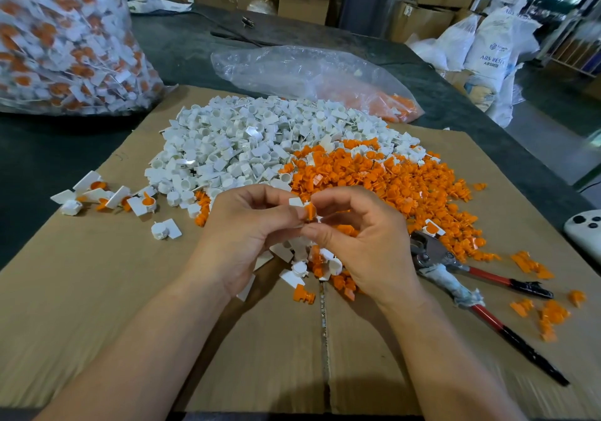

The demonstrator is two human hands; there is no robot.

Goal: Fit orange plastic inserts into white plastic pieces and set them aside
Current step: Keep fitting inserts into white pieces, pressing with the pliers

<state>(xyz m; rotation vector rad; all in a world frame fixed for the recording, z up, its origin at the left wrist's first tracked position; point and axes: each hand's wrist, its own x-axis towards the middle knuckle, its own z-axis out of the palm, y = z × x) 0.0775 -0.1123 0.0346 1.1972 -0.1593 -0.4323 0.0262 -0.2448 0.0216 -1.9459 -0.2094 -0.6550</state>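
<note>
My left hand [250,235] pinches a white piece [296,202]. My right hand [361,241] pinches an orange insert [310,211] against it, hands together over the cardboard sheet [97,290] by the desk's near edge. Beyond lie the white pile [244,140] and the orange pile [390,186]. Assembled pieces [107,194] sit toward the left edge, pliers [471,274] toward the right.

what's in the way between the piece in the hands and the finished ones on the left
Nothing visible. The held piece is lifted, and only one loose white piece lies on the cardboard before the finished group.
</note>
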